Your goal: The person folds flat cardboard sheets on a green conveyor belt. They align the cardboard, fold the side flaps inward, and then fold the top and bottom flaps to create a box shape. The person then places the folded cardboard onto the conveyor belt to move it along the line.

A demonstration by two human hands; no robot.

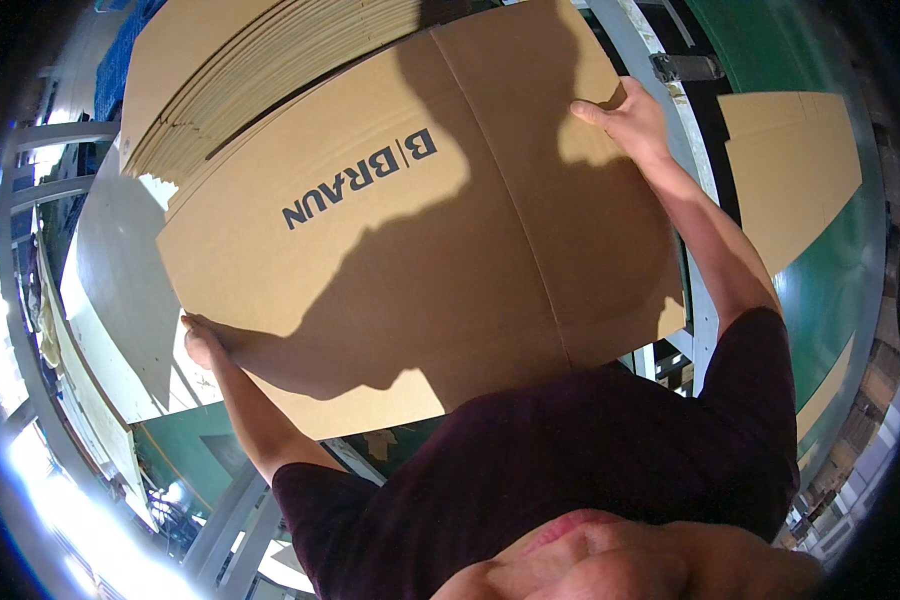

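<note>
Green surfacing (820, 295) at the right bears a cardboard piece (795, 170). From the head camera, our left hand (203, 342) and right hand (632, 122), set wide apart, grip opposite edges of a printed brown cardboard sheet (420, 255) before our dark T-shirt (590, 440), beside stacked cardboard blanks (290, 65).

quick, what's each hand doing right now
Left hand: holding the cardboard sheet by its left edge.
Right hand: holding the same sheet's right edge, thumb on top.
</note>
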